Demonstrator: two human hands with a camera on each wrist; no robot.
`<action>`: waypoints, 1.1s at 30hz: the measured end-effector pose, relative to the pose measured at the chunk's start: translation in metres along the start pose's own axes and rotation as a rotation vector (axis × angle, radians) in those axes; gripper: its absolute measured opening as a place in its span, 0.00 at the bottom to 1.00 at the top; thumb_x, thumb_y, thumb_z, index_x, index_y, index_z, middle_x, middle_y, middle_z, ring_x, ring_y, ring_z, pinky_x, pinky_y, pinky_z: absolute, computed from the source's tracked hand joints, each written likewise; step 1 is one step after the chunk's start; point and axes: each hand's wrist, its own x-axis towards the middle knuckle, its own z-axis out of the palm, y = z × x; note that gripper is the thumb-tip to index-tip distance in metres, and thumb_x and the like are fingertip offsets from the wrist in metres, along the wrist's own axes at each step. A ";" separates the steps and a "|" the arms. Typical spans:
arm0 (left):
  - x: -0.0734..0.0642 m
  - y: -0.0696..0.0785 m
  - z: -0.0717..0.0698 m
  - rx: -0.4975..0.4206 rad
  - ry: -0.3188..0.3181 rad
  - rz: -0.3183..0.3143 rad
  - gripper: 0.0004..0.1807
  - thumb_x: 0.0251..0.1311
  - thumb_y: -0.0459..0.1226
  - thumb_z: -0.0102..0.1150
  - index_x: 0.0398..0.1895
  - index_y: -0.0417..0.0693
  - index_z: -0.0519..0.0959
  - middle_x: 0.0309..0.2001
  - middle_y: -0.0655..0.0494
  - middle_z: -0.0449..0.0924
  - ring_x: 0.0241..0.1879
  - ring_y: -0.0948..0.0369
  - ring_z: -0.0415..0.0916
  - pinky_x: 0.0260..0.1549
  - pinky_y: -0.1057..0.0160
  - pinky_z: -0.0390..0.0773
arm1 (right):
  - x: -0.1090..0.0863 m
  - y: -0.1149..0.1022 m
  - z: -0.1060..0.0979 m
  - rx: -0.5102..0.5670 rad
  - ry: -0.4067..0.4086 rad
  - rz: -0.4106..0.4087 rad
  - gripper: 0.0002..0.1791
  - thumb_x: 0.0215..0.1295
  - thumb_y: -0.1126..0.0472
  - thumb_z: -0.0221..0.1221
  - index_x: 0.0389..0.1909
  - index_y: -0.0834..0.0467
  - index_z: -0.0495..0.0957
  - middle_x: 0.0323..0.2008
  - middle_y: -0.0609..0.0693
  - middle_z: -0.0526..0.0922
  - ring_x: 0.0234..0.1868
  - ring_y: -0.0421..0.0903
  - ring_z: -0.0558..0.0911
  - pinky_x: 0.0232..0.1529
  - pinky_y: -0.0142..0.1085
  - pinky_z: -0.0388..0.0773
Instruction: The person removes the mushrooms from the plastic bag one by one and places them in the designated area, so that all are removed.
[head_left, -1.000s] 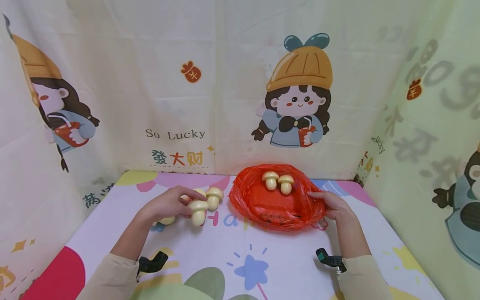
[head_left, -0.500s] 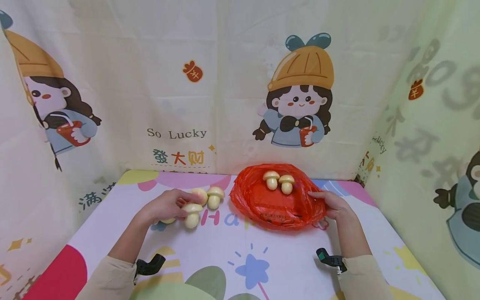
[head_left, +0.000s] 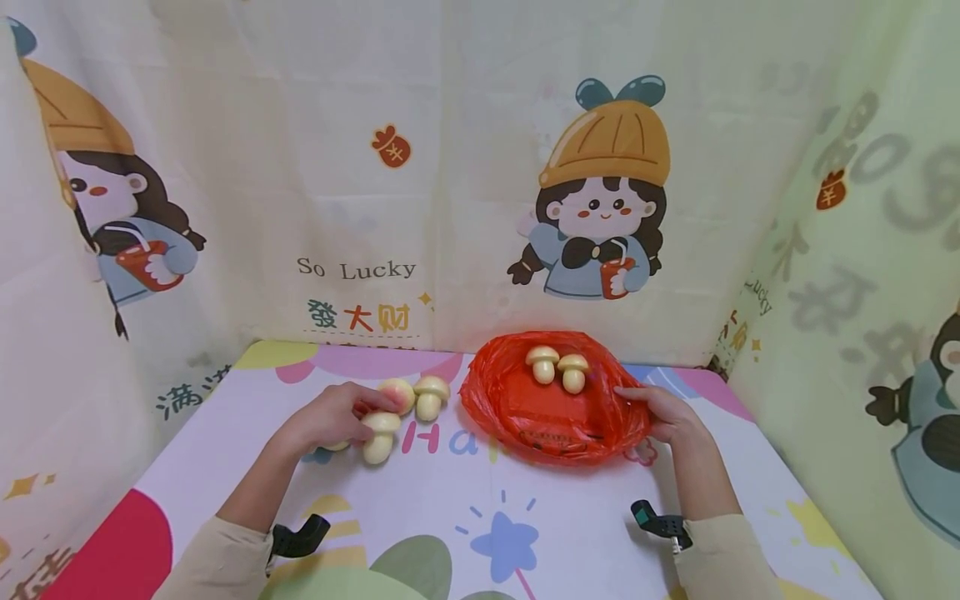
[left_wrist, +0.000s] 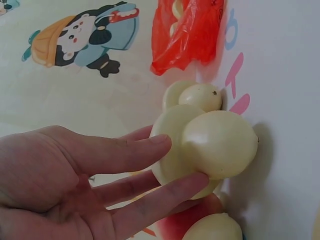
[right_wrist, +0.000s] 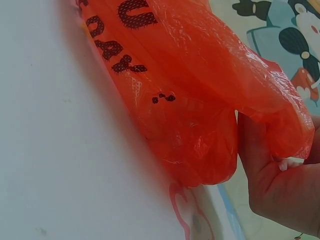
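Note:
My left hand (head_left: pixel 341 421) pinches a cream toy mushroom (head_left: pixel 380 439) between thumb and fingers. In the left wrist view the thumb lies on the cap of this mushroom (left_wrist: pixel 220 145), its round stem facing the camera. Right behind it are a pinkish, peach-like round toy (head_left: pixel 399 394) and a second mushroom (head_left: pixel 430 398). Another pale toy (head_left: pixel 335 447) is mostly hidden under the hand. At the right, my right hand (head_left: pixel 666 412) grips the rim of a red plastic bag (head_left: pixel 555 446), spread open. Two mushrooms (head_left: pixel 542 364) lie inside the bag at its far side.
The table (head_left: pixel 420 492) has a printed cover with a blue star and letters. Cartoon-printed cloth (head_left: pixel 465 208) hangs behind and on both sides, close to the table edges. Black wrist cameras (head_left: pixel 300 536) are worn at both cuffs.
The left hand has moved slightly left and nearer with its mushroom, uncovering the peach-like toy behind it. The right hand and the bag stay in place.

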 end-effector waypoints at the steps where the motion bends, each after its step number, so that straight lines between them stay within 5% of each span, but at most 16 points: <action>1: 0.000 -0.001 0.000 0.007 0.003 0.004 0.25 0.50 0.26 0.69 0.55 0.47 0.87 0.46 0.52 0.87 0.43 0.54 0.77 0.35 0.61 0.77 | 0.000 0.000 0.000 -0.005 -0.004 -0.002 0.29 0.75 0.52 0.61 0.68 0.53 0.58 0.52 0.48 0.79 0.50 0.47 0.84 0.53 0.43 0.87; 21: -0.001 0.005 0.003 0.112 0.052 -0.048 0.17 0.53 0.30 0.74 0.48 0.43 0.88 0.45 0.51 0.89 0.48 0.51 0.78 0.47 0.53 0.78 | 0.000 0.002 0.000 0.000 -0.007 -0.009 0.28 0.76 0.53 0.59 0.68 0.52 0.58 0.52 0.49 0.78 0.50 0.47 0.84 0.53 0.43 0.87; 33: 0.001 0.007 0.005 0.101 0.071 -0.088 0.20 0.54 0.33 0.76 0.52 0.41 0.87 0.47 0.49 0.88 0.50 0.50 0.79 0.53 0.46 0.80 | 0.000 0.003 -0.001 -0.005 -0.008 -0.009 0.29 0.76 0.54 0.60 0.69 0.53 0.58 0.52 0.49 0.78 0.50 0.47 0.84 0.53 0.43 0.87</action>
